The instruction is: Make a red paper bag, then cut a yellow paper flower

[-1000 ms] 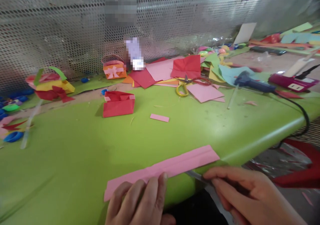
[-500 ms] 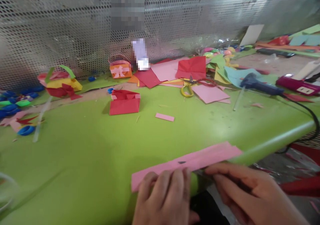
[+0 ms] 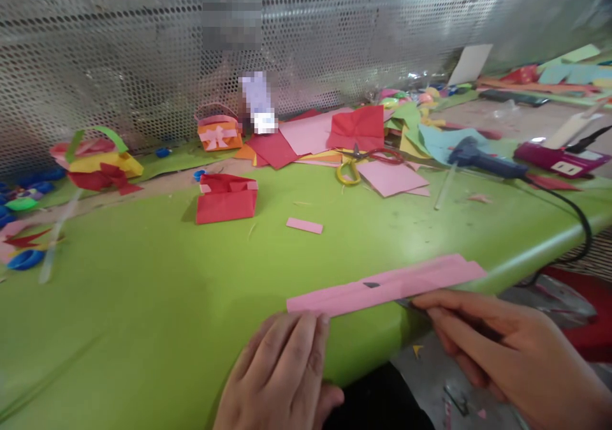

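At the near edge of the green tabletop (image 3: 143, 277), our left hand (image 3: 282, 372) presses flat beside a pink strip (image 3: 382, 286) while our right hand (image 3: 502, 347) grips a thin blade under it; unpinned, the strip could skid, tear crooked, or nick fingers.

This is a paper-craft workshop. A long desk (image 3: 143, 277) covered in lime-green sheeting carries loose sheets of red and pink craft paper (image 3: 329, 133), yellow-handled scissors (image 3: 351, 168) and a dark blue corded glue gun (image 3: 482, 157). Finished pieces stand about: a folded red paper box (image 3: 226, 200), a small orange paper basket with a pink bow (image 3: 218, 130). A perforated grey metal screen (image 3: 119, 47) backs the desk.
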A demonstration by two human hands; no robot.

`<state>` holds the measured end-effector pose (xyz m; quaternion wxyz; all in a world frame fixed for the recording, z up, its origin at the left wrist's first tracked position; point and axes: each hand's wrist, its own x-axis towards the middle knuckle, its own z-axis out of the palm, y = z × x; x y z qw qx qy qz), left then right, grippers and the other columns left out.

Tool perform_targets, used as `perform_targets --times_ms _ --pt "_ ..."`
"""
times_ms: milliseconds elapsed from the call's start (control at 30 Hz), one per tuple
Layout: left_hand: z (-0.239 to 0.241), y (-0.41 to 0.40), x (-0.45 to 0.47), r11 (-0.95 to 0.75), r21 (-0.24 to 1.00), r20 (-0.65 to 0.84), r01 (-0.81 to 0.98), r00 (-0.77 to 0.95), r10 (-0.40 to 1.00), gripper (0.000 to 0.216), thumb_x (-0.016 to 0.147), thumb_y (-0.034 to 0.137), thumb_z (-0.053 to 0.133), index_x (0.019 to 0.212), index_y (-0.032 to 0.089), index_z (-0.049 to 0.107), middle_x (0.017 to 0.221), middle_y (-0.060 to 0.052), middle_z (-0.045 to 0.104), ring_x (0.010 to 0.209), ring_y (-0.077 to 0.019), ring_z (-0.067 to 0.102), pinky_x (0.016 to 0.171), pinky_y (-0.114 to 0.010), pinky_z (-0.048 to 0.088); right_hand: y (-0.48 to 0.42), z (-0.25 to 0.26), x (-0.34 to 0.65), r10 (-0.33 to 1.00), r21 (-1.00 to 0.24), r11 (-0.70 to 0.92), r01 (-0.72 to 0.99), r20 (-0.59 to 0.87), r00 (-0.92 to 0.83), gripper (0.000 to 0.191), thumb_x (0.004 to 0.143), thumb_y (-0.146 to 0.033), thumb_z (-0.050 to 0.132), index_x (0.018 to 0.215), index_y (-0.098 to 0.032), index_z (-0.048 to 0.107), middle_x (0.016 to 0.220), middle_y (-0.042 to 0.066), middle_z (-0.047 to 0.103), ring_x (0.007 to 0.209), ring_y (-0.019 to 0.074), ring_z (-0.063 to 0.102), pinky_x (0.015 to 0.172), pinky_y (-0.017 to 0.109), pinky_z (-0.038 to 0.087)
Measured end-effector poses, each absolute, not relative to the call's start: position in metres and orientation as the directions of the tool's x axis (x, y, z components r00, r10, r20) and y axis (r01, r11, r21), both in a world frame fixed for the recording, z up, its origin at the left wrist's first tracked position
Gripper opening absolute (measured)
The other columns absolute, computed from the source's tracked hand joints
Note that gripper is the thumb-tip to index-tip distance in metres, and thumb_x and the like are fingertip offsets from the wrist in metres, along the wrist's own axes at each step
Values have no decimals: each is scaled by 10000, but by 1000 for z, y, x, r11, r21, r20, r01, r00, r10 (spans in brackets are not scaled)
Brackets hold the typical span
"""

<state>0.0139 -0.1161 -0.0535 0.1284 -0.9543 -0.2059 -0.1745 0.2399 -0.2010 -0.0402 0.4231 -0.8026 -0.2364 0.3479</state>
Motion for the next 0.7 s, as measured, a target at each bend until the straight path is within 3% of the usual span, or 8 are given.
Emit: perform_targets --times_ms 300,467,700 --pt "-55 -118 18 -887 -126 399 444 841 365 391 910 333 422 1189 106 576 1148 -35 633 1043 -204 518 945 -316 382 -202 -40 224 753 -853 -512 107 -385 534 294 687 -443 573 798 -198 693 471 -58 461 311 43 388 299 159 254" --pt "-57 -121 21 -871 -38 462 490 781 420 379 931 329 382 1169 125 594 1126 -24 650 1019 -192 517 937 -309 362 -197 -38 208 790 -867 -490 90 -399 465 256 700 -407 569 788 -208 703 462 -63 466 291 35 369 293 157 276" --pt "-57 -117 20 -889 -117 482 443 808 339 381 920 358 410 1129 115 617 1095 -46 670 983 -184 571 885 -302 413 -192 -35 197 854 -884 -430 185 -331 403 214 727 -375 546 757 -240 708 428 -63 479 288 50 401 302 158 304"
